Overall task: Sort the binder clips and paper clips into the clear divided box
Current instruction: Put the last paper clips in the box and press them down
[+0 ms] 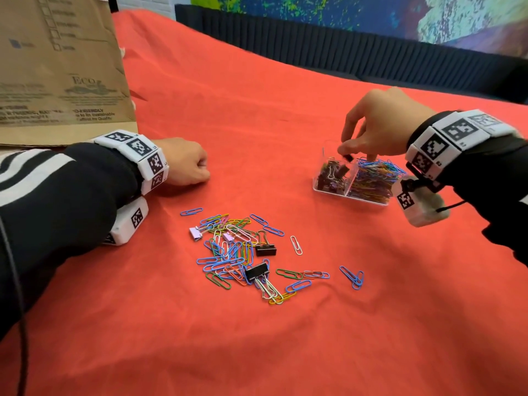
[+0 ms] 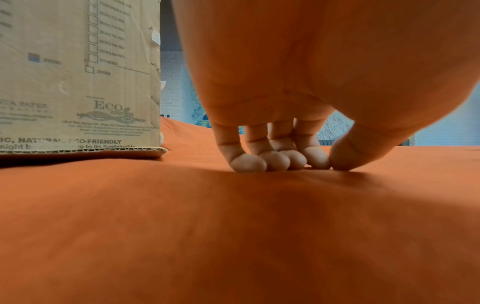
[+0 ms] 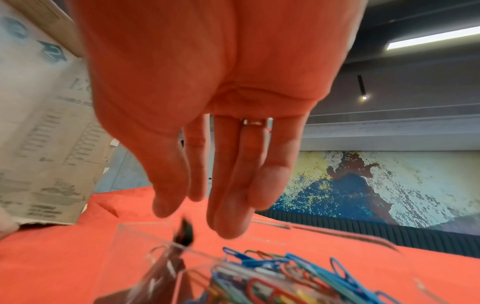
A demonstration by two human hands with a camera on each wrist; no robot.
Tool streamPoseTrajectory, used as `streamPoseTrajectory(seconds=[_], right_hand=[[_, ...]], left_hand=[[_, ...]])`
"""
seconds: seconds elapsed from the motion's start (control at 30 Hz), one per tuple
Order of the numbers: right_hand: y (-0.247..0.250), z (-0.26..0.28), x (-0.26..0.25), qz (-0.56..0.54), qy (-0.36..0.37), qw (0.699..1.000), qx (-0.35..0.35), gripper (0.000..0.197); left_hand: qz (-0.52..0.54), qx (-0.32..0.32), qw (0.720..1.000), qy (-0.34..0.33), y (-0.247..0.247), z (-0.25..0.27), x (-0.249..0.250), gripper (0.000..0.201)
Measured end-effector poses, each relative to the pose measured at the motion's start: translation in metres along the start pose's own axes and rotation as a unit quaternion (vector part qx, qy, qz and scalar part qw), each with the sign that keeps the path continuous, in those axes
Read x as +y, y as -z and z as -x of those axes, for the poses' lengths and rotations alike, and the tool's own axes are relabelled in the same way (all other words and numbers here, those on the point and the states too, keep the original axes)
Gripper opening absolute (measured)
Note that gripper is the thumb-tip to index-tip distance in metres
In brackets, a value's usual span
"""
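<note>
Paper clips (image 1: 228,254) in many colours lay scattered nearest the viewer on the table (image 1: 285,352), which was covered by a red cloth. Among them two black binder clips (image 1: 265,250) and two small lilac ones could be made out. Just beyond the pile on the left, the left hand (image 1: 185,164) was rested on the cloth, its fingertips (image 2: 249,164) curled down against the fabric with nothing held.

Further back on the right stood the clear divided box (image 1: 357,198). Its left compartment was seen to hold binder clips and its right compartment a heap of paper clips. The right hand (image 1: 383,124) was held over the left compartment, fingers (image 3: 228,205) pointing down, nearly straight and parted. A small black binder clip (image 3: 185,232) was caught, blurred, just under the fingertips; it appeared to have been let go, though contact could not be ruled out.

The step in hand was judged to be the dropping of a binder clip into its section. The next move would call for the right hand to be brought back to the pile, where another clip would need to be teased free of the tangle.

A printed cardboard box (image 1: 57,67) stood at the far left.
</note>
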State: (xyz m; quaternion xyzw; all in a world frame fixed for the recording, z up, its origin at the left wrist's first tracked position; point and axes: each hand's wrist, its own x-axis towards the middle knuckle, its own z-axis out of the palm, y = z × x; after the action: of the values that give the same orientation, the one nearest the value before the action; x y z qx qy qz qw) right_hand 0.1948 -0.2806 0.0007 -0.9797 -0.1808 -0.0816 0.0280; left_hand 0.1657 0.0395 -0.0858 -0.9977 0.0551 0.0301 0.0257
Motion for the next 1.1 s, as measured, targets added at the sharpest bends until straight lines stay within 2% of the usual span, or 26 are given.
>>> streamPoseTrajectory(seconds=[0.13, 0.23, 0.33, 0.43, 0.57, 0.7, 0.87, 0.97, 1.1], right_hand=[[0.006, 0.002, -0.003, 0.006, 0.013, 0.999, 0.04, 0.015], [0.007, 0.01, -0.02, -0.02, 0.057, 0.997, 0.056, 0.011], [-0.006, 0.027, -0.053, -0.033, 0.135, 0.99, -0.031, 0.003], [-0.025, 0.049, -0.093, -0.036, 0.228, 0.961, -0.149, 0.014], [-0.04, 0.066, -0.127, -0.018, 0.308, 0.928, -0.209, 0.028], [-0.042, 0.064, -0.136, 0.026, 0.321, 0.922, -0.214, 0.025], [-0.03, 0.056, -0.137, 0.002, 0.304, 0.934, -0.188, 0.015], [-0.023, 0.051, -0.136, -0.002, 0.289, 0.942, -0.174, 0.023], [-0.021, 0.046, -0.14, 0.025, 0.298, 0.945, -0.135, 0.029]], left_hand=[[0.002, 0.001, 1.0, 0.001, -0.001, -0.002, -0.002, 0.02], [0.007, -0.001, 1.0, 0.003, -0.001, -0.003, -0.003, 0.02], [0.009, -0.002, 1.0, 0.004, -0.001, -0.003, -0.003, 0.02], [0.014, -0.001, 1.0, 0.006, -0.001, -0.003, -0.003, 0.02], [0.013, 0.007, 1.0, 0.002, -0.001, -0.003, -0.002, 0.021], [0.02, 0.008, 1.0, 0.0, -0.002, -0.002, -0.004, 0.019], [0.026, 0.005, 1.0, -0.006, 0.0, -0.002, -0.003, 0.017], [0.032, 0.02, 0.999, -0.013, 0.002, 0.001, -0.002, 0.015], [0.048, 0.072, 0.995, -0.059, 0.019, 0.015, 0.005, 0.016]])
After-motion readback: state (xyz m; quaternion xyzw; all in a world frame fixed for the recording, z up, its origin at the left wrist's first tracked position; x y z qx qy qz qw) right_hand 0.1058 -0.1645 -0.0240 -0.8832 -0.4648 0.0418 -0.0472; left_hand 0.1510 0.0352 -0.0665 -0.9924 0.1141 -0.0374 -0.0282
